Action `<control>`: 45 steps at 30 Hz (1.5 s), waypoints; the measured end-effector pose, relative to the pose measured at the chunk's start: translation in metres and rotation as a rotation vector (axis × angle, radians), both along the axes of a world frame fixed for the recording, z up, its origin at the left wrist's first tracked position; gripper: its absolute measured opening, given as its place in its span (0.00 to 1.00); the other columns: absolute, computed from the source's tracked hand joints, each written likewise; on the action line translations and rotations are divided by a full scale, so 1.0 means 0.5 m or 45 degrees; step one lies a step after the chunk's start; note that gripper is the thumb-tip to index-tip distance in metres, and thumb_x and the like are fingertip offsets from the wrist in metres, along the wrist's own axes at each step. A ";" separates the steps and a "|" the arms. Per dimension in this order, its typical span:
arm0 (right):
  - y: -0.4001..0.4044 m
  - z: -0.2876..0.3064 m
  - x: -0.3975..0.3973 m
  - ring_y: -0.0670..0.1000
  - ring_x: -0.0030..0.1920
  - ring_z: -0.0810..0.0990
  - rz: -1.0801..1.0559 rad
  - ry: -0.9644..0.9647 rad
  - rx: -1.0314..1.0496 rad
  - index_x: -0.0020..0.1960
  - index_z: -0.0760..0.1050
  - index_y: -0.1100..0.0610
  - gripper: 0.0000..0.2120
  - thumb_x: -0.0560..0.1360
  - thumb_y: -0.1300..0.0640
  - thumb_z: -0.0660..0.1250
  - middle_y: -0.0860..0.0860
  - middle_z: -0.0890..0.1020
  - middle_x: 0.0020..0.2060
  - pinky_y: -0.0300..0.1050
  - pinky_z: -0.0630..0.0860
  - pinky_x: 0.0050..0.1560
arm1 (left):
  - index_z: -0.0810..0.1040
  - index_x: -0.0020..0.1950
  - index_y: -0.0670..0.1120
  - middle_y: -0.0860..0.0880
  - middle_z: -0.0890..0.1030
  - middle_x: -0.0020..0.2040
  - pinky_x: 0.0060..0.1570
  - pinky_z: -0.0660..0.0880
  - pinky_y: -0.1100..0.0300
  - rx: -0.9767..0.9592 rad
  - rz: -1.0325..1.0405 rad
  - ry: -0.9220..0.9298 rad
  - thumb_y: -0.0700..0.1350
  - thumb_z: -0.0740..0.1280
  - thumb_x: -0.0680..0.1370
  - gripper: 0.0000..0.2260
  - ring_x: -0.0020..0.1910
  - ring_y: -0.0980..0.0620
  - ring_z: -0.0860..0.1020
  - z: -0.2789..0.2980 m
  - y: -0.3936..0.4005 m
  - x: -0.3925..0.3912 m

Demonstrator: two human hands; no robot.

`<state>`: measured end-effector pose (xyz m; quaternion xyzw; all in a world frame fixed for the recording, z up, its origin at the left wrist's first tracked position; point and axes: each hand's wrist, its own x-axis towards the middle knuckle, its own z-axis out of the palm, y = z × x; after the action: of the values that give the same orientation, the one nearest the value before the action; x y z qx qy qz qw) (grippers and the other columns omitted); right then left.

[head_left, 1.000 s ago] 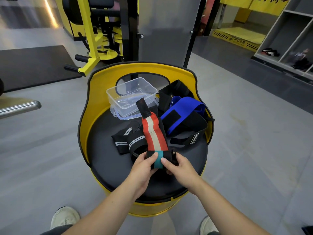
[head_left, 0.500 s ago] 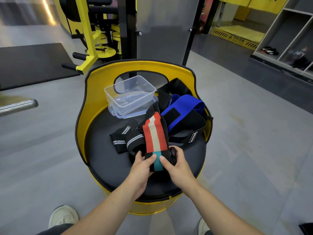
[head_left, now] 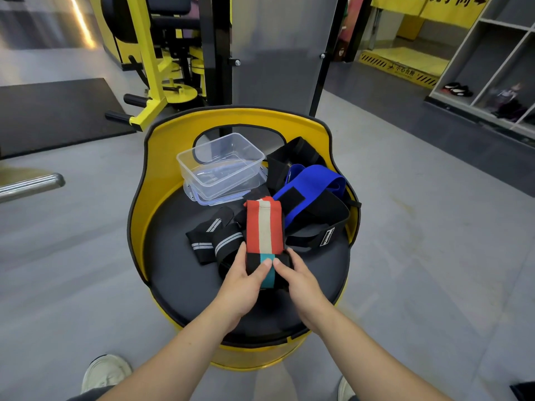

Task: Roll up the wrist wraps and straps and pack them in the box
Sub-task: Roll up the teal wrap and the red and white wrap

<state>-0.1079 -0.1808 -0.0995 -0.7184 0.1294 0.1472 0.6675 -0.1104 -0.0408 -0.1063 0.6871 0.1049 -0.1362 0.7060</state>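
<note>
From the head view, there is one clear plastic box (head_left: 221, 166), shaped like a rectangle, and it sits on one clear lid with blue clips (head_left: 202, 199). Both rest at the back of a round black padded seat (head_left: 185, 285) that has a shiny yellow back. One blue stretchy wrap (head_left: 309, 183) lies in a heap with some black straps (head_left: 324, 218). Two black wraps with grey stripes (head_left: 214, 241) lie on the left. One red wrap with a white stripe (head_left: 265, 227) is soft cloth, and its near end is black and teal and partly rolled. Two hands hold that rolled end. The left hand (head_left: 246, 285) has its fingers (head_left: 265, 266) curled over it, and the right hand (head_left: 301, 282) pinches it from the other side. The two thumbs almost meet on the teal part.
</note>
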 end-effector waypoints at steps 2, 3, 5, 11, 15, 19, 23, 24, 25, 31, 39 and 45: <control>0.004 0.005 0.001 0.48 0.72 0.72 -0.015 0.005 0.014 0.81 0.61 0.46 0.31 0.81 0.47 0.67 0.48 0.72 0.75 0.50 0.68 0.75 | 0.53 0.83 0.62 0.58 0.73 0.73 0.67 0.77 0.47 -0.003 -0.032 0.009 0.53 0.68 0.83 0.33 0.69 0.52 0.76 0.005 0.000 0.002; 0.005 0.005 -0.001 0.48 0.72 0.71 -0.019 0.014 0.023 0.81 0.61 0.47 0.29 0.82 0.50 0.66 0.49 0.72 0.75 0.47 0.68 0.74 | 0.54 0.83 0.62 0.58 0.74 0.72 0.64 0.79 0.49 -0.012 -0.046 0.013 0.52 0.67 0.83 0.32 0.67 0.53 0.77 0.007 0.002 0.003; 0.005 0.005 -0.010 0.48 0.72 0.70 0.017 0.013 0.013 0.82 0.59 0.48 0.29 0.83 0.52 0.64 0.49 0.72 0.75 0.42 0.66 0.70 | 0.57 0.82 0.61 0.59 0.77 0.66 0.57 0.81 0.54 -0.024 -0.070 0.037 0.50 0.66 0.84 0.29 0.62 0.55 0.79 0.014 0.008 0.007; -0.007 0.003 -0.017 0.45 0.70 0.70 0.093 -0.032 -0.070 0.81 0.60 0.44 0.29 0.83 0.53 0.65 0.45 0.72 0.73 0.40 0.66 0.66 | 0.59 0.81 0.62 0.56 0.78 0.68 0.61 0.80 0.49 -0.026 -0.110 0.105 0.48 0.64 0.85 0.27 0.62 0.54 0.79 0.006 0.017 0.003; -0.021 0.003 -0.014 0.43 0.72 0.69 0.004 -0.118 -0.044 0.76 0.64 0.45 0.31 0.78 0.55 0.73 0.41 0.72 0.70 0.47 0.69 0.74 | 0.66 0.78 0.61 0.56 0.79 0.69 0.71 0.74 0.44 -0.083 -0.025 0.088 0.45 0.67 0.84 0.25 0.67 0.51 0.79 -0.004 0.013 0.003; -0.029 0.012 -0.009 0.47 0.63 0.80 -0.038 -0.146 -0.015 0.65 0.72 0.45 0.22 0.76 0.56 0.75 0.47 0.81 0.62 0.50 0.79 0.65 | 0.76 0.70 0.54 0.52 0.85 0.61 0.67 0.77 0.41 -0.189 0.023 0.090 0.40 0.66 0.84 0.16 0.61 0.47 0.83 0.002 0.010 0.009; -0.050 0.024 0.006 0.53 0.53 0.84 -0.255 -0.200 -0.032 0.55 0.75 0.57 0.10 0.77 0.64 0.73 0.54 0.84 0.51 0.44 0.83 0.51 | 0.76 0.71 0.50 0.49 0.85 0.61 0.66 0.78 0.40 -0.260 0.127 0.177 0.39 0.66 0.84 0.16 0.60 0.46 0.83 -0.003 0.016 0.017; -0.056 0.028 0.011 0.53 0.51 0.83 -0.284 -0.204 -0.048 0.53 0.75 0.58 0.08 0.77 0.65 0.72 0.55 0.84 0.48 0.41 0.82 0.47 | 0.75 0.71 0.50 0.49 0.85 0.61 0.66 0.77 0.40 -0.264 0.139 0.189 0.39 0.66 0.84 0.16 0.60 0.46 0.83 -0.004 0.016 0.018; -0.061 0.032 0.015 0.52 0.48 0.82 -0.281 -0.203 -0.057 0.54 0.75 0.59 0.08 0.77 0.65 0.71 0.55 0.83 0.46 0.38 0.81 0.44 | 0.75 0.71 0.50 0.49 0.85 0.60 0.66 0.77 0.40 -0.264 0.144 0.192 0.39 0.66 0.84 0.16 0.60 0.46 0.83 -0.003 0.015 0.018; -0.065 0.025 0.016 0.38 0.57 0.77 0.199 -0.450 -0.573 0.60 0.79 0.43 0.12 0.79 0.54 0.71 0.43 0.78 0.56 0.28 0.72 0.56 | 0.76 0.70 0.50 0.48 0.85 0.59 0.64 0.78 0.40 -0.263 0.141 0.164 0.39 0.66 0.84 0.15 0.58 0.46 0.84 -0.001 0.004 0.012; -0.075 0.021 0.027 0.48 0.49 0.76 0.144 -0.332 -1.216 0.39 0.74 0.51 0.15 0.81 0.45 0.64 0.46 0.76 0.46 0.43 0.74 0.50 | 0.73 0.71 0.53 0.50 0.83 0.61 0.60 0.81 0.47 -0.138 0.074 0.105 0.43 0.64 0.85 0.15 0.59 0.49 0.83 0.002 -0.009 0.001; -0.052 0.038 0.018 0.44 0.59 0.78 0.210 -0.220 -0.650 0.69 0.69 0.45 0.19 0.81 0.39 0.62 0.42 0.79 0.57 0.46 0.77 0.61 | 0.73 0.68 0.52 0.49 0.83 0.61 0.55 0.82 0.48 -0.176 0.115 0.144 0.44 0.64 0.85 0.12 0.58 0.47 0.83 0.009 -0.012 0.003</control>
<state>-0.0988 -0.2069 -0.0803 -0.8812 0.0462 0.1019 0.4594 -0.1087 -0.0470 -0.1020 0.6223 0.1660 -0.1499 0.7501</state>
